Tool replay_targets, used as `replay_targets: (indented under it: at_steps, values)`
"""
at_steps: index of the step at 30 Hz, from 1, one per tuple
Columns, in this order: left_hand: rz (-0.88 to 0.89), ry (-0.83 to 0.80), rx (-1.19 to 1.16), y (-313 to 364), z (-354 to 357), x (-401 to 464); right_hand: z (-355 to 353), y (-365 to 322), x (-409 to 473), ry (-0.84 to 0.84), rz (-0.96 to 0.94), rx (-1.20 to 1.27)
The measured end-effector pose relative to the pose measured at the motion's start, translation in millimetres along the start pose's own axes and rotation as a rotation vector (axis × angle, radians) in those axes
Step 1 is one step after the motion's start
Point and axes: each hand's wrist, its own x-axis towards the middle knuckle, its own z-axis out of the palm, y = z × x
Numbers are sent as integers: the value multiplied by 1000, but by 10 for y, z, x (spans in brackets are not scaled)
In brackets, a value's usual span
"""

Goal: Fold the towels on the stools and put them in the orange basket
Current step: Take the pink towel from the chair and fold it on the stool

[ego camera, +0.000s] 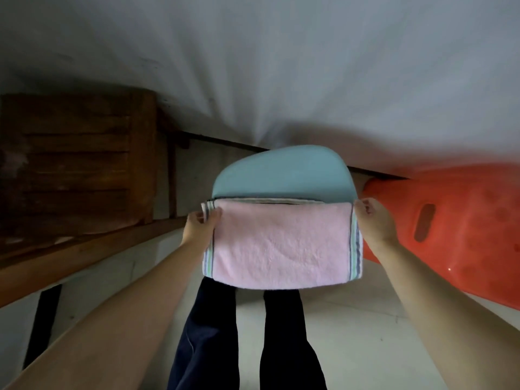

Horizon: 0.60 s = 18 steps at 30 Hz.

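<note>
two hands on it now, one at each short end of the pink towel (pixel 281 243), which lies folded over on the blue stool (pixel 281 173) with its near edge drooping off the front of the seat. left hand (pixel 201 222) pinches the striped far-left corner, fingers curled round the hem; right hand (pixel 372 220) grips the far-right corner the same way. the risk from here, as i read it: the layers don't quite line up along the far edge, a pale strip of the under layer peeks out, so another fold could come out crooked. and with that much cloth past the seat's front edge, a loose pull could drag the whole towel off onto the floor (pixel 351 333). the orange basket (pixel 450 229) sits just to the right of the stool, near the right wrist, so a wide swing of that arm could nudge it. hard to tell much else: the basket runs out of view at the right, its inside can't be seen, and the stool's legs are hidden under the towel. a dark wooden piece (pixel 78 164) at left is too dim to identify, and no other towels or stools show.
</note>
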Motion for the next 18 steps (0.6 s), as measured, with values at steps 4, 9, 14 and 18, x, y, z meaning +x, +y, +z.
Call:
replay_targets:
  at_steps: [4, 9, 14, 18]
  values:
    - [17, -98, 86, -133, -35, -94, -88, -171, 6, -150, -168, -155]
    - [46, -112, 135, -119, -31, -63, -56, -374, 47, -376, -66, -408]
    - [35, -114, 113, -77, -26, -105, 56, -339, -22, -378, 301, -174]
    - [44, -114, 94, -61, -22, -131, 38, -227, -82, -416, 501, 182]
